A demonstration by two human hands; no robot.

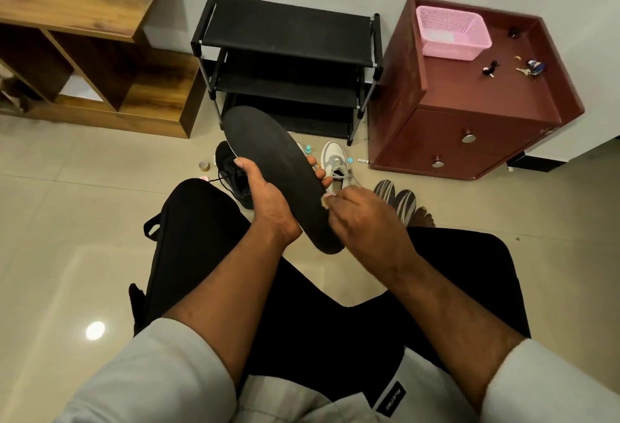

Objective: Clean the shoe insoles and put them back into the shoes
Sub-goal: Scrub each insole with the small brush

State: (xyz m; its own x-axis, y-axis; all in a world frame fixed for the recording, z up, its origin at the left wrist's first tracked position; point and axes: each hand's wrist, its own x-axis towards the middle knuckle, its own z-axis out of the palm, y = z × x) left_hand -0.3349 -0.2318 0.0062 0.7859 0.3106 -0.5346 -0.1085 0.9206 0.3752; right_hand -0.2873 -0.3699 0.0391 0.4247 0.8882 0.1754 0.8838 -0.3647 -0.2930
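Note:
My left hand [268, 194] grips a long black insole [271, 161] from underneath, thumb on its left edge and fingertips curling over its right edge. It is held above my lap, toe end pointing away. My right hand [362, 221] is blurred and pinches a small pale wad [324, 200], pressed against the insole's heel half. A black shoe [231, 171] lies on the floor behind my left hand. A white and grey sneaker [335, 162] stands on the floor to the right of the insole.
A black shoe rack [288, 63] stands against the wall ahead, a wooden shelf unit [90, 43] to its left and a dark red cabinet [469, 120] with a pink basket [453, 31] to its right. Striped slippers [399, 199] and small bottles [307, 148] lie on the tiled floor.

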